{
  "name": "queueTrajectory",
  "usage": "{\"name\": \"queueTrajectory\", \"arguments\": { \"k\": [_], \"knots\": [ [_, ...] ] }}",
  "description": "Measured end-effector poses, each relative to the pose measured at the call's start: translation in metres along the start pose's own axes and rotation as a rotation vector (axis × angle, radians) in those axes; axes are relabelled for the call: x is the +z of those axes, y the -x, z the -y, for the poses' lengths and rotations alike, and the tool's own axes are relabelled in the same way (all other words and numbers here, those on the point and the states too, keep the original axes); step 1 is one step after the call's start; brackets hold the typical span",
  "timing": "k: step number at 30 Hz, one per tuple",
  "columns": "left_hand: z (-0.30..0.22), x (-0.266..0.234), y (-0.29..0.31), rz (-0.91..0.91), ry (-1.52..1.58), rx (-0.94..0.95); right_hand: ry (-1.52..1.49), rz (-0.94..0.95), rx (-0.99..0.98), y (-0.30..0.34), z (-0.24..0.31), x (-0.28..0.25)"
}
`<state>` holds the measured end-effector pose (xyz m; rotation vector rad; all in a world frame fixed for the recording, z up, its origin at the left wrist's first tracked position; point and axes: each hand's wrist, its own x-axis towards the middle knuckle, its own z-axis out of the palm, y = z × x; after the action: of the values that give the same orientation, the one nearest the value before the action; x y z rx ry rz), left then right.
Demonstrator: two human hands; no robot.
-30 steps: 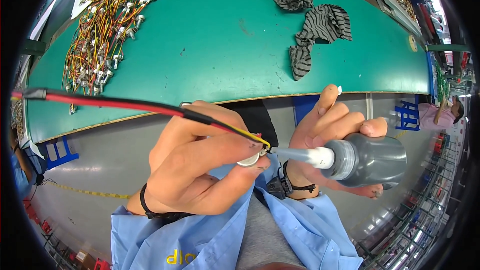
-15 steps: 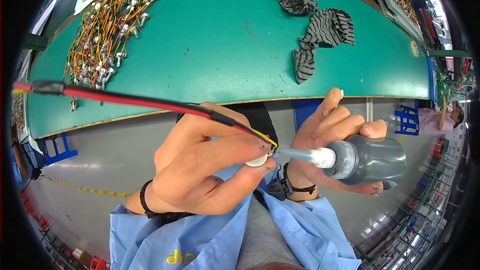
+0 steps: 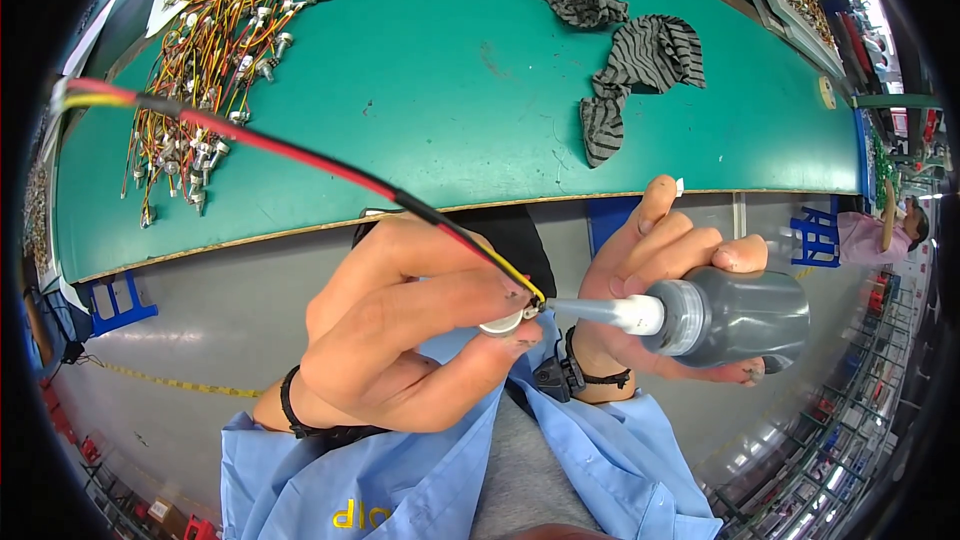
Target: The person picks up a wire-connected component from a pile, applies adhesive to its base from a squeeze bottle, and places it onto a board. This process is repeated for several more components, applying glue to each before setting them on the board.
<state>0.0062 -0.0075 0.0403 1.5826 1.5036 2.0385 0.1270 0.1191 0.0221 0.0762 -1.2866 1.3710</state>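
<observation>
Between the thumb and fingertips of my left hand (image 3: pixel 400 325) is pinched a small round metal part (image 3: pixel 503 324). A bundle of red, black and yellow wires (image 3: pixel 330 162), with black sleeves on it, runs from that part up and to the left. My right hand (image 3: pixel 640 255) grips a clear squeeze bottle (image 3: pixel 745 315) of dark liquid, tipped on its side. Its white collar and tapered nozzle (image 3: pixel 590 310) point left, with the tip at the wired end of the metal part. Whether the tip touches is too small to tell.
On the green table (image 3: pixel 420 70) lies a pile of wired metal parts (image 3: pixel 210 80) at the left. Striped grey cloths (image 3: pixel 650 55) lie toward the right. Blue stools (image 3: pixel 815 237) stand by the table, and a person in pink (image 3: pixel 875 235) is at the far right.
The free end of the wires has swung upward. Both hands have shifted very slightly left, with the nozzle tip still at the metal part.
</observation>
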Motion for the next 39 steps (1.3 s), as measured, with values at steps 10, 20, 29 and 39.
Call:
{"name": "queueTrajectory", "arguments": {
  "k": [10, 20, 29, 39],
  "knots": [
    [0.001, -0.002, 0.001, 0.076, 0.088, -0.063, -0.015, 0.012, 0.001, 0.001, -0.002, -0.003],
    [0.000, -0.003, 0.005, 0.125, 0.181, -0.202, 0.018, -0.019, -0.018, 0.004, -0.004, -0.002],
    [-0.003, 0.005, 0.007, 0.003, 0.311, -0.307, 0.000, -0.027, 0.013, 0.006, -0.004, -0.003],
    [0.004, 0.004, 0.008, -0.005, 0.561, -0.312, -0.145, 0.118, 0.073, 0.005, 0.003, -0.019]
  ]
}}
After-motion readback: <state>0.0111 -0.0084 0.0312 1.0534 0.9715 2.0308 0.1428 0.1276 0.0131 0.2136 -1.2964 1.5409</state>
